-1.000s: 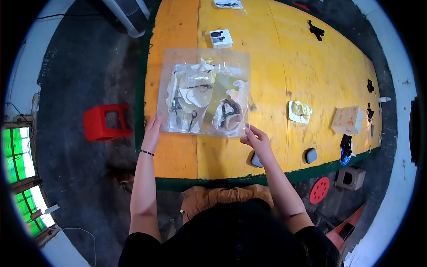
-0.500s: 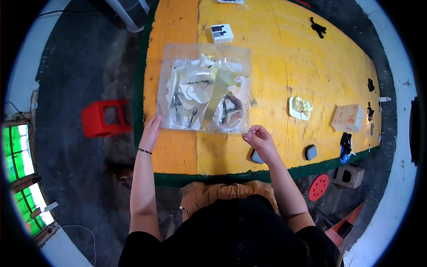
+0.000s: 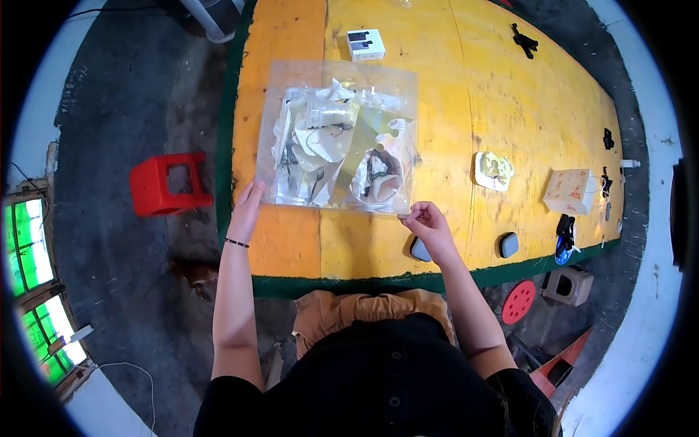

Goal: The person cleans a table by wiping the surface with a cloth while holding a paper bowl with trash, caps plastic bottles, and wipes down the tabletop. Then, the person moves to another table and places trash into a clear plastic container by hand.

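In front of me lies or hovers a clear, flat plastic bag [image 3: 302,75] over the table; I cannot tell whether it rests there. Through it show white plate-like pieces, a clear roll or cup, dark fork-like shapes, an olive-green sheet and a round white container with dark and pale bits. My left hand [image 3: 247,211] is at the bag's lower left corner, fingers closed on its edge. At the lower right corner, my right hand [image 3: 428,224] pinches the bag's edge between thumb and fingers.
On the yellow wooden table [image 3: 364,251] are a small white box [image 3: 365,45], a white tray [image 3: 493,172] with crumpled yellowish stuff, a pale cube-shaped box [image 3: 568,191] and dark rounded cases [image 3: 508,245]. A red stool [image 3: 156,197] stands to the left.
The bag appears slightly higher in view and a little wider, its right edge further right. Both hands keep their hold at its lower corners. The whole view has shifted slightly.
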Demonstrator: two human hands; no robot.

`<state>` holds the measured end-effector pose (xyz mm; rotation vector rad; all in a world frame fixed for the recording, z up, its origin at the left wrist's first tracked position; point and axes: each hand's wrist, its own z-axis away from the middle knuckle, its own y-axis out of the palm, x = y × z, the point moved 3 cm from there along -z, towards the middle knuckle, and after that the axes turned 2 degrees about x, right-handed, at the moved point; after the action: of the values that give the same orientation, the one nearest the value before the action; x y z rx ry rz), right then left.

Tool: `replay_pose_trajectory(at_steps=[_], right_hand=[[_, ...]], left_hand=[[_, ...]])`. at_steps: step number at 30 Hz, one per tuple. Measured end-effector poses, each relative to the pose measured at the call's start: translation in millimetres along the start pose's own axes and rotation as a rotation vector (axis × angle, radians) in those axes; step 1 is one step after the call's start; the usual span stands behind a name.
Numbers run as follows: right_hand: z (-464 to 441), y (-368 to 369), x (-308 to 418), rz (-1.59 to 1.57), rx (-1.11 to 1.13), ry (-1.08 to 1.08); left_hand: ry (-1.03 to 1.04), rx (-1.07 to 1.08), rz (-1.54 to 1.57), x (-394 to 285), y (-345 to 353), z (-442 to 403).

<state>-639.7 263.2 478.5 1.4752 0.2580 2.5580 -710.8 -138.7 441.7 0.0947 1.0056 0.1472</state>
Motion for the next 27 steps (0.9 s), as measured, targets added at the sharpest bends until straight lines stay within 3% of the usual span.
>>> replay_pose_trajectory(at_steps=[3, 6, 9, 12, 18, 27], right_hand=[[-5, 2, -3, 0.398, -0.096, 0.016], [1, 13, 7, 0.493, -0.181, -0.097], [-3, 14, 4, 0.882, -0.077, -0.260], [-4, 18, 4, 0.977, -0.032, -0.312], [-6, 25, 1, 0.441, 0.051, -0.116], [-1, 16, -6, 0.496, -0.023, -0.088]], left_hand=[[0.012, -0.002, -0.057, 0, 1, 1], [0.060, -0.006, -0.167, 1, 3, 3], [0.061, -0.021, -0.249, -4, 9, 7], [-0.010, -0.062, -0.224, 2, 9, 8], [-0.051, -0.083, -0.137, 40, -10, -11], [0.006, -0.079, -0.117, 45, 3, 17]])
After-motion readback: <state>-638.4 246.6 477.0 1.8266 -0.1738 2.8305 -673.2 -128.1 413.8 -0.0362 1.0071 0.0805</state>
